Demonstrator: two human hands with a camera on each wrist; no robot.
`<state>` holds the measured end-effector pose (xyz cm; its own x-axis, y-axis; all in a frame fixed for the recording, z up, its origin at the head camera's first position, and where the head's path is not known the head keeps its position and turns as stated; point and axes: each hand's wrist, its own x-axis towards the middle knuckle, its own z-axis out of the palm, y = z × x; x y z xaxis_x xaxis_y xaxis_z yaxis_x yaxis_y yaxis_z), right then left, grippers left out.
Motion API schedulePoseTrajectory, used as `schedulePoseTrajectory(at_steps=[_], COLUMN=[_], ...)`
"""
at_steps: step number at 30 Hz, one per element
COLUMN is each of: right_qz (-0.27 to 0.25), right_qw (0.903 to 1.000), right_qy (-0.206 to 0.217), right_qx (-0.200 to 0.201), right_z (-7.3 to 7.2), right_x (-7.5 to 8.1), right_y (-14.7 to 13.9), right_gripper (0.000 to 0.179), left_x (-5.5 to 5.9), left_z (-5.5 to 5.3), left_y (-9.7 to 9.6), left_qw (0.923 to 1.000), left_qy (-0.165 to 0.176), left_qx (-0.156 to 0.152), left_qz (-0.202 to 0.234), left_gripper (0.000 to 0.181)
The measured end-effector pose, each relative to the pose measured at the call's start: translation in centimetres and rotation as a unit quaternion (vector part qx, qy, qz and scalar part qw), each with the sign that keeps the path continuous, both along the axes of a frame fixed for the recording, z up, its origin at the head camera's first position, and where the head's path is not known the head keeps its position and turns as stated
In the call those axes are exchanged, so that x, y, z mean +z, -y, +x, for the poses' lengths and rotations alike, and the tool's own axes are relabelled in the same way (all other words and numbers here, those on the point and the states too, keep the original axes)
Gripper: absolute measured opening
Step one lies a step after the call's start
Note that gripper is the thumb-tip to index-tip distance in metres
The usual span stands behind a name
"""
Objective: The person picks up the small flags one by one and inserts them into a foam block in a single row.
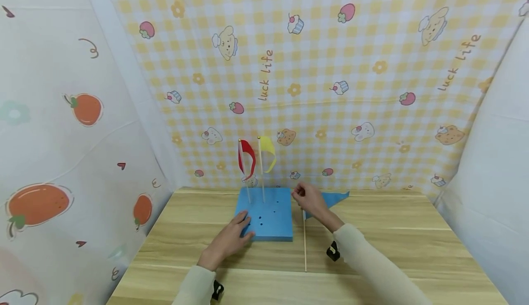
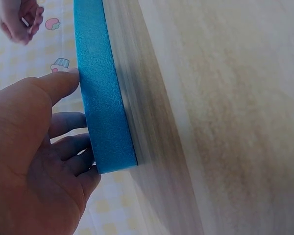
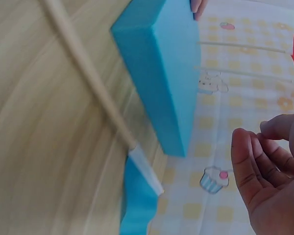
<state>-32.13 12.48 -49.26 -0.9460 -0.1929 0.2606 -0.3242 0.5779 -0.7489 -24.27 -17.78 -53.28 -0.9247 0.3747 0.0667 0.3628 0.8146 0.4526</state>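
A blue foam block [image 1: 272, 224] with small dark holes lies on the table. My left hand [image 1: 233, 236] rests on its left edge, fingers spread over the top and side; the left wrist view shows the thumb touching the block. A red flag [image 1: 248, 158] and a yellow flag [image 1: 268, 151] stand upright on sticks in the block's back left part. My right hand [image 1: 311, 200] is above the table just right of the block, fingers loosely curled with nothing visible between them. Beneath it lies a blue flag [image 1: 335, 199] on a wooden stick [image 1: 305, 250], partly covered by the hand.
The wood-grain table [image 1: 396, 250] meets a yellow checked cloth [image 1: 314, 112] at its back edge. White cloths hang at the left [image 1: 111, 167] and right [image 1: 483, 167] sides. Both wrists wear black straps.
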Motion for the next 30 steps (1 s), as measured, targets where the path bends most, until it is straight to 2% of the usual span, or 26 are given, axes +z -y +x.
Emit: schedulePoseTrajectory(at_steps=[4,8,11,17,25,30], right_qz=[0.036,0.064,0.08,0.118,0.103,0.101], right_qw=[0.9992,0.9978,0.9966,0.9916,0.992,0.9907], right_qy=[-0.013,-0.011,0.005,0.052,0.07,0.083], right_qx=[-0.006,0.01,0.021,0.005,0.021,0.039], right_z=[0.7,1.6,2.4,3.9,4.8,5.2], right_x=[-0.5,-1.4,-2.2,-3.5,-4.8,-5.0], right_y=[-1.6,-2.9,-3.5,-3.4,-3.2,-3.2], right_gripper=[0.015,0.018,0.02,0.032,0.047,0.056], left_x=[0.0,0.1,0.1,0.1,0.1,0.1], left_z=[0.0,0.1,0.1,0.1,0.1,0.0], left_y=[0.0,0.0,0.0,0.0,-0.1,-0.1], left_qw=[1.0,1.0,1.0,1.0,1.0,1.0], left_qy=[-0.001,-0.001,-0.002,-0.003,-0.002,-0.002], left_qx=[-0.001,-0.001,-0.001,0.0,0.0,0.0], left_qz=[0.002,0.005,0.008,0.009,0.003,0.0], left_gripper=[0.062,0.062,0.061,0.061,0.062,0.062])
